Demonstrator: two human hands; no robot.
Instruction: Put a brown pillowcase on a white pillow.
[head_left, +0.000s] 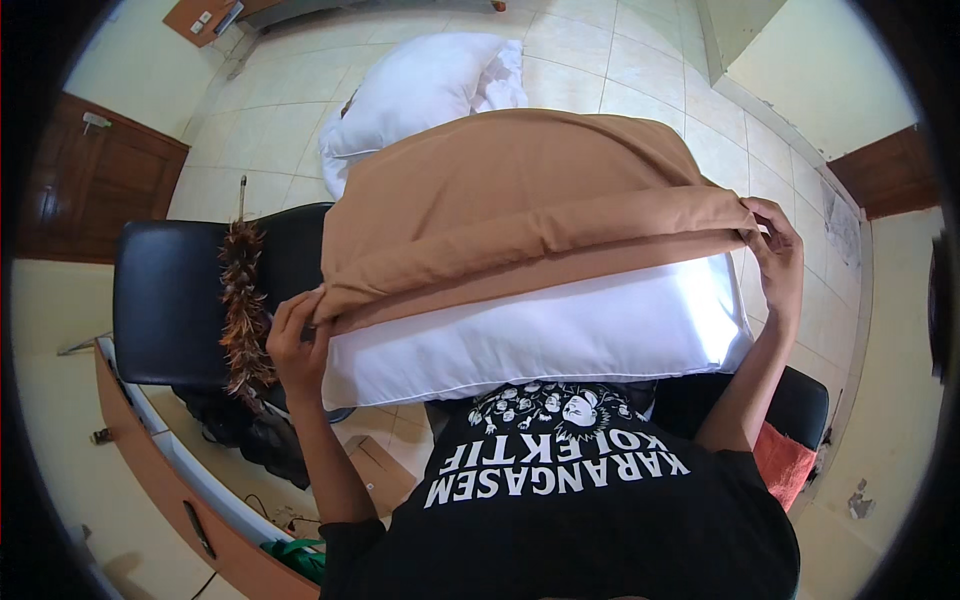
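Note:
A brown pillowcase (510, 180) covers the far part of a white pillow (525, 330) in front of my body. The near part of the pillow is bare, with its piped edge towards my shirt. My left hand (298, 337) pinches the left corner of the pillowcase's gathered opening. At the opposite corner, my right hand (776, 244) grips the same cloth between thumb and fingers. Between the two hands the fabric is bunched into a long fold lying across the pillow. How far the pillow reaches inside the case is hidden.
Another white pillow (427, 90) rests on white cloth on the tiled floor (570, 79). To the left, a feather duster (244, 300) lies across a black padded seat (169, 300). A red towel (780, 465) hangs at the right, and an orange-brown drawer front (172, 487) stands at lower left.

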